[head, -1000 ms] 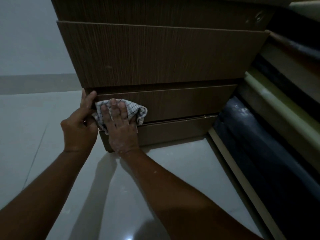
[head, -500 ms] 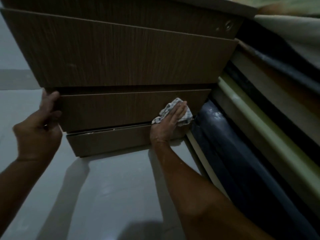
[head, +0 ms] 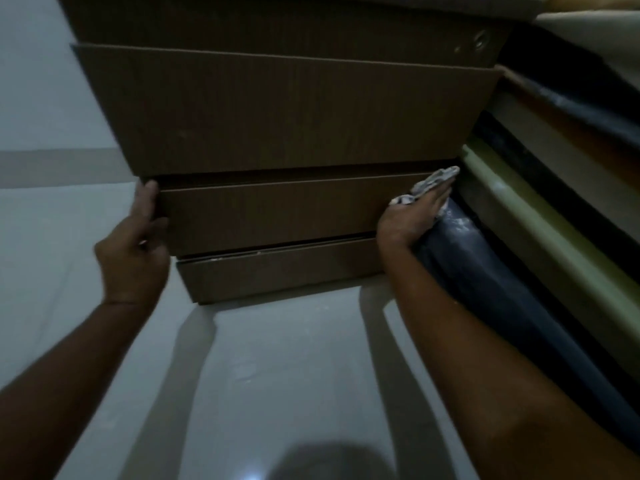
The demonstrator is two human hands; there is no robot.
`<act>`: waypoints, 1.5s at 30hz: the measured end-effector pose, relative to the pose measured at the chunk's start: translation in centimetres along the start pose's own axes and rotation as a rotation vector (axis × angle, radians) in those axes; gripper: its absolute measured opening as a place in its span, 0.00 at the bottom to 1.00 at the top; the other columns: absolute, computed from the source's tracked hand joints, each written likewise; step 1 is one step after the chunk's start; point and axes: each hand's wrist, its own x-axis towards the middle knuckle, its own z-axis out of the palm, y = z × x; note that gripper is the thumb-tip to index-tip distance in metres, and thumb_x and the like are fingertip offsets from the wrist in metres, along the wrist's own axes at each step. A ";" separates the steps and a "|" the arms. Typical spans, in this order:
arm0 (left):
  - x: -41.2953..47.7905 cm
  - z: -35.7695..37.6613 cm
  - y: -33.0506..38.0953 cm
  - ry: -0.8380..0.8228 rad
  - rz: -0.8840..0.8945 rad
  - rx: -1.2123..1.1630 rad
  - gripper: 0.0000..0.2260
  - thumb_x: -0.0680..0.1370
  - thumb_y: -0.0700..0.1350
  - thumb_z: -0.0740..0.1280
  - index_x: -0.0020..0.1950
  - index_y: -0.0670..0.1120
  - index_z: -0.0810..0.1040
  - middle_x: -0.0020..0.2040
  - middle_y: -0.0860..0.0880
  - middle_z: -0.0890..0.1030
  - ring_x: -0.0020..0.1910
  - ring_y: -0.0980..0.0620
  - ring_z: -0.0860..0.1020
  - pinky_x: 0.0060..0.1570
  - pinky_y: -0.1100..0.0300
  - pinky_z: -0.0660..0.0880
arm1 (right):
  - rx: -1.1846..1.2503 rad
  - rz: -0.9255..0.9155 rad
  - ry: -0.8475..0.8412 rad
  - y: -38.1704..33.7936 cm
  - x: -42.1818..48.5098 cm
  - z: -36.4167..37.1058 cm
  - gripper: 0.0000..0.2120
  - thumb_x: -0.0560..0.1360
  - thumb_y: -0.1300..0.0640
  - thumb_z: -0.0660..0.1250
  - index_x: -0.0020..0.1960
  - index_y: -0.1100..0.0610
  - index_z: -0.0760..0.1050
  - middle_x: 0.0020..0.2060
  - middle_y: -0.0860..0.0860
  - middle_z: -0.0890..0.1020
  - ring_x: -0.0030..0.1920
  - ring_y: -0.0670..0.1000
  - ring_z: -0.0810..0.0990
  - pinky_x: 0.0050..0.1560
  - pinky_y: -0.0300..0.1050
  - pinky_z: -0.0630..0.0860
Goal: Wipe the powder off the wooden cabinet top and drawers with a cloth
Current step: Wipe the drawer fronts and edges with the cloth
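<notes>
The wooden cabinet (head: 284,112) fills the upper middle, with a tall drawer front on top, a lower drawer (head: 273,213) pulled slightly out and a base panel under it. My left hand (head: 133,244) grips the lower drawer's left edge, thumb on its front corner. My right hand (head: 414,214) presses a checked cloth (head: 438,180) flat against the right end of that drawer front. Much of the cloth is hidden under the fingers. White specks lie along the gap below the drawer.
Stacked mattresses or cushions (head: 519,209), dark blue, pale green and cream, lean against the cabinet's right side, and my right hand touches the blue one. A pale tiled floor (head: 277,368) spreads in front. A light wall stands at the left.
My right hand has swept the cloth from the drawer's left end to its right end. My left hand has stayed on the left edge.
</notes>
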 end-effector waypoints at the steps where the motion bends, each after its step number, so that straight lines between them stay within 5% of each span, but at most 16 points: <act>1: -0.2 -0.1 0.6 0.046 -0.024 -0.022 0.25 0.79 0.35 0.64 0.76 0.49 0.69 0.68 0.46 0.76 0.61 0.64 0.78 0.65 0.63 0.74 | 0.072 0.022 0.012 0.1 0.5 0.0 0.36 0.75 0.59 0.59 0.78 0.66 0.48 0.78 0.59 0.56 0.78 0.55 0.56 0.77 0.43 0.47; 3: -0.2 -0.5 1.0 0.096 -0.212 -0.140 0.23 0.79 0.37 0.69 0.74 0.45 0.72 0.64 0.47 0.80 0.57 0.67 0.80 0.61 0.62 0.78 | 0.207 0.017 0.002 -0.2 -0.5 -0.8 0.34 0.74 0.58 0.53 0.78 0.66 0.52 0.77 0.60 0.60 0.77 0.56 0.59 0.77 0.46 0.52; 7: -1.7 -1.3 1.3 0.178 -0.487 -0.144 0.09 0.79 0.45 0.70 0.58 0.46 0.84 0.47 0.45 0.86 0.41 0.51 0.85 0.43 0.49 0.84 | 0.325 -0.010 -0.004 1.1 -2.5 -1.4 0.33 0.75 0.52 0.47 0.77 0.63 0.59 0.74 0.61 0.67 0.74 0.58 0.66 0.76 0.53 0.60; 10: -3.6 -1.5 0.9 -0.032 -0.433 0.041 0.06 0.79 0.47 0.71 0.51 0.46 0.85 0.46 0.46 0.86 0.40 0.52 0.81 0.45 0.53 0.81 | 0.348 -0.098 -0.216 1.2 -6.0 -2.4 0.28 0.78 0.64 0.56 0.77 0.61 0.58 0.73 0.61 0.67 0.73 0.60 0.67 0.74 0.53 0.64; 14: -5.4 -0.6 0.6 -0.415 -0.271 0.276 0.16 0.79 0.49 0.70 0.65 0.44 0.81 0.60 0.45 0.80 0.55 0.47 0.80 0.55 0.57 0.76 | 0.397 -0.255 -0.377 0.1 -11.4 -3.0 0.32 0.76 0.70 0.61 0.78 0.58 0.58 0.72 0.60 0.69 0.70 0.60 0.70 0.71 0.57 0.68; 21: -6.6 0.0 0.0 -0.557 -0.188 0.559 0.26 0.78 0.45 0.70 0.75 0.46 0.69 0.73 0.42 0.69 0.69 0.41 0.71 0.61 0.44 0.77 | 0.451 -0.506 -0.527 -2.2 -16.9 -3.2 0.36 0.73 0.74 0.63 0.78 0.61 0.57 0.73 0.59 0.68 0.71 0.57 0.69 0.72 0.51 0.68; 25: -6.6 -0.1 -0.6 -0.586 -0.218 0.586 0.28 0.77 0.43 0.71 0.76 0.49 0.67 0.67 0.43 0.74 0.63 0.41 0.74 0.57 0.44 0.77 | 0.438 -0.550 -0.579 -3.0 -18.1 -3.7 0.36 0.72 0.75 0.63 0.78 0.62 0.57 0.76 0.56 0.64 0.74 0.48 0.61 0.72 0.27 0.50; 28: -7.3 -0.1 -0.4 -0.597 -0.197 0.572 0.20 0.77 0.43 0.70 0.69 0.48 0.75 0.60 0.44 0.77 0.58 0.42 0.76 0.54 0.47 0.76 | 0.412 -0.563 -0.633 -3.3 -18.4 -4.2 0.38 0.73 0.74 0.63 0.79 0.61 0.55 0.77 0.54 0.61 0.75 0.49 0.59 0.74 0.37 0.52; 30: -8.6 -0.3 -0.4 -0.631 -0.202 0.592 0.26 0.78 0.45 0.71 0.75 0.50 0.69 0.62 0.43 0.76 0.59 0.43 0.76 0.55 0.47 0.77 | 0.408 -0.575 -0.666 -3.5 -18.7 -4.5 0.38 0.73 0.74 0.63 0.79 0.61 0.53 0.78 0.54 0.60 0.77 0.50 0.58 0.74 0.42 0.52; 33: -8.6 -0.6 -1.1 -0.575 -0.215 0.577 0.33 0.77 0.46 0.72 0.79 0.51 0.61 0.62 0.42 0.75 0.58 0.43 0.76 0.52 0.45 0.79 | 0.405 -0.574 -0.683 -3.5 -18.9 -4.6 0.39 0.73 0.74 0.63 0.79 0.60 0.53 0.78 0.53 0.59 0.78 0.52 0.57 0.74 0.42 0.51; 39: -6.1 0.6 -0.6 -0.555 -0.296 0.534 0.24 0.79 0.49 0.69 0.74 0.46 0.69 0.68 0.40 0.72 0.65 0.40 0.74 0.59 0.44 0.77 | 0.388 -0.617 -0.698 -3.2 -18.8 -4.3 0.38 0.74 0.74 0.63 0.79 0.60 0.51 0.78 0.54 0.58 0.78 0.51 0.55 0.74 0.41 0.52; 45: -6.5 0.1 -0.1 -0.471 -0.296 0.383 0.15 0.80 0.47 0.68 0.65 0.47 0.73 0.62 0.42 0.74 0.57 0.43 0.77 0.53 0.48 0.80 | 0.369 -0.643 -0.733 -3.2 -19.1 -3.8 0.40 0.74 0.73 0.64 0.80 0.58 0.50 0.79 0.54 0.57 0.78 0.53 0.56 0.74 0.44 0.54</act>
